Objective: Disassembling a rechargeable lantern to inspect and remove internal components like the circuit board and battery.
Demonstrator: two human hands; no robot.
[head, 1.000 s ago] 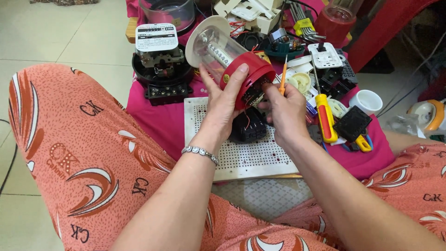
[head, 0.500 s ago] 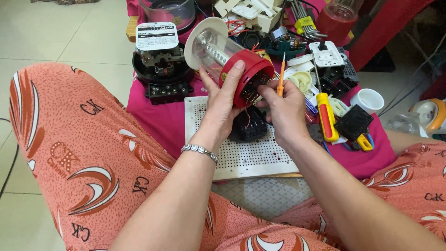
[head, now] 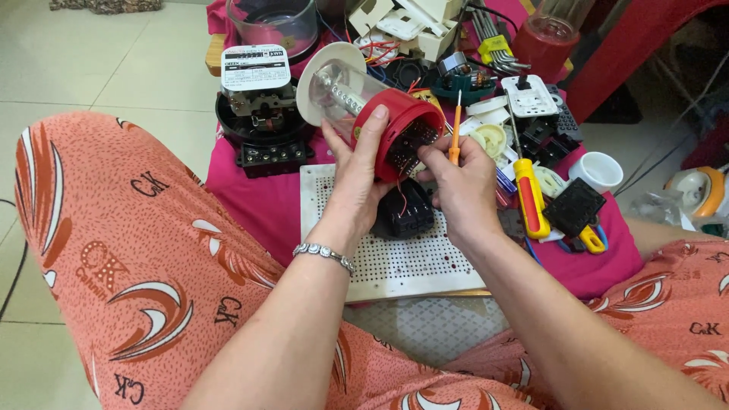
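Observation:
My left hand (head: 357,182) grips a red-based lamp with a clear tube and white end cap (head: 364,106), held tilted with the open red base facing me. My right hand (head: 459,186) holds a thin orange screwdriver (head: 456,133) upright, while its fingertips touch the wiring inside the red base. A black part with red wires (head: 410,216) lies under the hands on a white perforated board (head: 395,262). A silver bracelet sits on my left wrist.
A black electric meter with a white label (head: 258,114) stands on the pink cloth at the left. A yellow-and-red screwdriver (head: 529,197), black plastic parts, a white cup (head: 600,171), white switch plates and hex keys crowd the right and back. My knees in orange patterned fabric flank the board.
The lamp has shifted slightly lower and turned a little in my left hand. My right hand's fingers stay at the red base with the orange screwdriver.

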